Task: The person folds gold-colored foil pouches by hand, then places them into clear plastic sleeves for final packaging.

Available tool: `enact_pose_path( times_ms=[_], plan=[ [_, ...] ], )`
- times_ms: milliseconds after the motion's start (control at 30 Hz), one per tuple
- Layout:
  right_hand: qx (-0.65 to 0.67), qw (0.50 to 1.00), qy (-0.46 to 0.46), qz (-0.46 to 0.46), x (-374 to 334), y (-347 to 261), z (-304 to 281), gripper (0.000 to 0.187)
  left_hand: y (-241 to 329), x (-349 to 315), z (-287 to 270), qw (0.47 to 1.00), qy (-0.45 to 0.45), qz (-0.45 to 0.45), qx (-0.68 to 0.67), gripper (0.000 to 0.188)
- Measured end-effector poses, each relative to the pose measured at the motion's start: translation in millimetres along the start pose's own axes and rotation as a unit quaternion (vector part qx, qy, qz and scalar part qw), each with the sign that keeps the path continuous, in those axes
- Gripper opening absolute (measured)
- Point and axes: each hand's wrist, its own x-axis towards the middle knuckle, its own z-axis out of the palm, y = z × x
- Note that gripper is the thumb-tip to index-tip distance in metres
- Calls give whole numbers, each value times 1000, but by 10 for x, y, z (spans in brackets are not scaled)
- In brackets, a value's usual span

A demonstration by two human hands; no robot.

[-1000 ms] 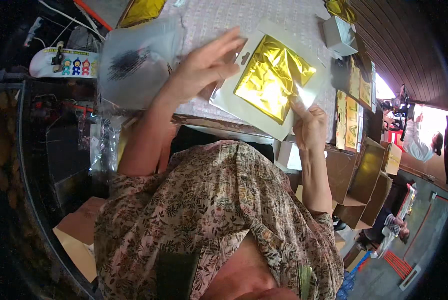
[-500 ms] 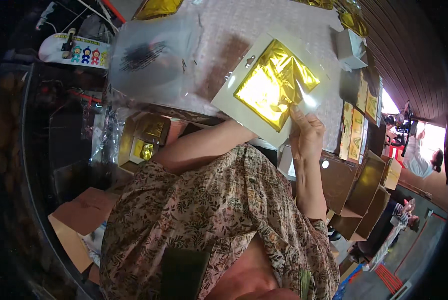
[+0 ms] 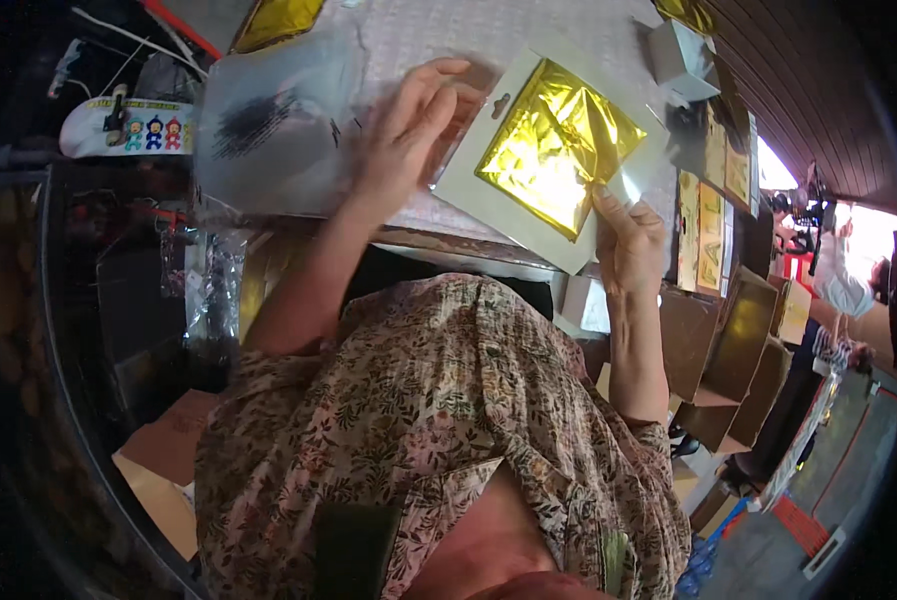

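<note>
My right hand [image 3: 631, 240] pinches the lower right edge of a white card [image 3: 473, 190] with a hang hole. On that card lies a folded packet of shiny gold foil [image 3: 558, 150]; a glossy sheen suggests a clear sleeve around both. The card is held tilted above the table [image 3: 418, 40]. My left hand [image 3: 418, 115] is raised beside the card's left corner, fingers stretched and apart, holding nothing. To its left is a stack of clear plastic bags [image 3: 273, 130] with a dark printed patch.
More gold foil packets lie at the far left [image 3: 278, 20] and far right [image 3: 688, 12] of the table. A white box [image 3: 683, 60] stands at the right edge. Open cardboard boxes [image 3: 733, 350] are at my right, another carton [image 3: 168, 450] at lower left. People [image 3: 848, 270] are in the background.
My left hand has come out from beneath the card and moved up and left, its fingers now in sight. My right hand still holds the card, shifted slightly right.
</note>
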Motion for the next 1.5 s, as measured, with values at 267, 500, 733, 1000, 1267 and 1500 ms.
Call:
enact_pose_path(
  times_ms=[267, 500, 733, 1000, 1267, 1500],
  plan=[
    [-62, 997, -18, -31, -20, 12, 97, 16, 224, -71, -67, 984, -82, 46, 149, 51],
    [-52, 997, -14, -50, -46, 78, 114, 16, 230, -168, -59, 985, -60, -78, 144, 57],
    [-46, 999, 3, -18, -42, 116, 103, 16, 70, -180, -100, 987, -55, 61, 140, 70],
    [30, 999, -38, 17, -132, 170, 328, 21, -780, -76, 458, 795, -166, -66, -580, 44],
    [10, 999, -11, -38, -188, 263, 374, 17, -1071, -226, 722, 748, -121, -140, -637, 39],
    [13, 999, -33, -21, -114, 291, 275, 7, -1245, -341, 788, 696, -86, -214, -680, 35]
  ],
)
